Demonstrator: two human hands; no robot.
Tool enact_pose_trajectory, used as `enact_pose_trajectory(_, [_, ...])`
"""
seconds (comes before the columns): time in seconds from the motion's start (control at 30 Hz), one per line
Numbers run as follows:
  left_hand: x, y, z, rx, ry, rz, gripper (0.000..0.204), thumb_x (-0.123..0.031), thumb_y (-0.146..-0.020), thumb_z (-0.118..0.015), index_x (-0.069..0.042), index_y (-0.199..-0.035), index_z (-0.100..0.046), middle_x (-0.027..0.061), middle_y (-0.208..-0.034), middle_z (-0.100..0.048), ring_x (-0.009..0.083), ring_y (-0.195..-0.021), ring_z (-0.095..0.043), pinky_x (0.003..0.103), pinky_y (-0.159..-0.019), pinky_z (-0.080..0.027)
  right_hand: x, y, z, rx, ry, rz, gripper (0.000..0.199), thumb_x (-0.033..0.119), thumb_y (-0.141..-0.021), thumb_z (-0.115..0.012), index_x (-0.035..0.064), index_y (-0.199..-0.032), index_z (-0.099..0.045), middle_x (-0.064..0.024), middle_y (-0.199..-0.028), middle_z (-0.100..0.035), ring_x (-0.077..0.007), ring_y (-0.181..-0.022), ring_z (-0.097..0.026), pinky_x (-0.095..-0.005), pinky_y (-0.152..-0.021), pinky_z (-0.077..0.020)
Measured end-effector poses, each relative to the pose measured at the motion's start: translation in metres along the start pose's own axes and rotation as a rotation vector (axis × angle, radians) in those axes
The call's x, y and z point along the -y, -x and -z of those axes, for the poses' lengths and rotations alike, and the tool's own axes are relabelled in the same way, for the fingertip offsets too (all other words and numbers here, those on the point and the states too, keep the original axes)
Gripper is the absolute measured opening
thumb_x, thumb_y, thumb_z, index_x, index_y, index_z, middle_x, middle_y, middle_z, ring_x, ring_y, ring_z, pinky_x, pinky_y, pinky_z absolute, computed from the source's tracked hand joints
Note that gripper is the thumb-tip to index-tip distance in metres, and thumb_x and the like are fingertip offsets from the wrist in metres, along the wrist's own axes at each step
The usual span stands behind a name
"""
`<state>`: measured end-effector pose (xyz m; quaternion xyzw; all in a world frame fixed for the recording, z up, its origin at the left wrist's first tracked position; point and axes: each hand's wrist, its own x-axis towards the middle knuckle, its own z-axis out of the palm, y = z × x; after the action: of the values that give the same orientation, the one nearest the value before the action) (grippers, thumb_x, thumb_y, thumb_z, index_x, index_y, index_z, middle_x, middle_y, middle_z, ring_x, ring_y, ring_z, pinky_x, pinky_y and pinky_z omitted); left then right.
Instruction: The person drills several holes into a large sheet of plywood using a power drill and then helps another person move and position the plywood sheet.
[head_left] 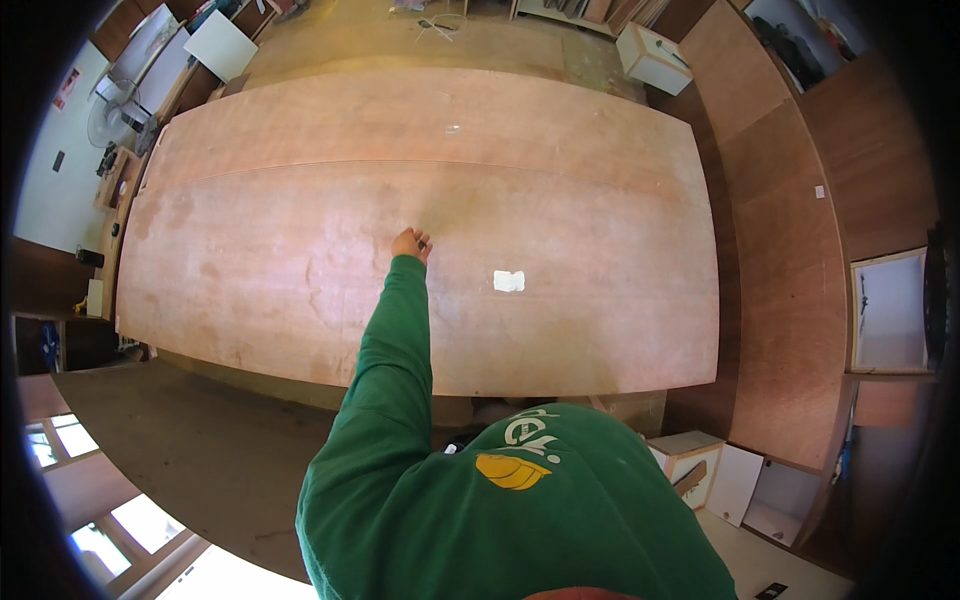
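My left hand [410, 243] reaches out over a large wooden panel [300, 240], its arm in a green sleeve [385, 330]. The fingers are curled closed, and a small dark spot shows between them, too small to name. Whether the hand touches the panel I cannot tell. To the right of the hand, a white rectangular patch [509, 281] lies on the panel; it looks like a paper label. My right hand is out of sight.
Wooden boards [785, 250] stand along the right side. A small white-sided box [653, 58] is at the far right corner. A fan [112, 122] stands beyond the panel's left end. A dark board [220, 440] lies at the near left.
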<state>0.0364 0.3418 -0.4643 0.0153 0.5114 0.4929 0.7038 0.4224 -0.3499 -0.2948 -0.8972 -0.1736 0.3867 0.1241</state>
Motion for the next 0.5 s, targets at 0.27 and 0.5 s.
enact_pose_trajectory(0.27, [-0.018, -0.023, -0.002, -0.027, -0.261, 0.012, 0.038, -0.014, -0.089, -0.053, -0.006, -0.126, -0.048, 0.0116, -0.116, -0.056, 0.0282, -0.109, -0.053, 0.05, -0.094, -0.039, -0.002, 0.011, 0.006, 0.005, 0.023, -0.031, 0.069, 0.039, -0.076, -0.075, 0.0029, -0.131, -0.055, -0.0169, -0.123, -0.064, -0.0279, -0.112, -0.061, -0.0352, -0.095, -0.0466])
enact_pose_trajectory(0.5, [-0.002, -0.075, 0.095, -0.173, -0.807, -0.651, 0.025, -0.011, -0.083, -0.063, -0.003, -0.107, -0.062, 0.0095, -0.092, -0.064, 0.0224, -0.079, -0.061, 0.036, -0.068, -0.049, 0.013, 0.0, 0.004, 0.04, 0.033, 0.004, 0.07, 0.04, -0.075, -0.074, 0.0029, -0.131, -0.055, -0.0168, -0.123, -0.064, -0.0277, -0.112, -0.061, -0.0351, -0.095, -0.0464])
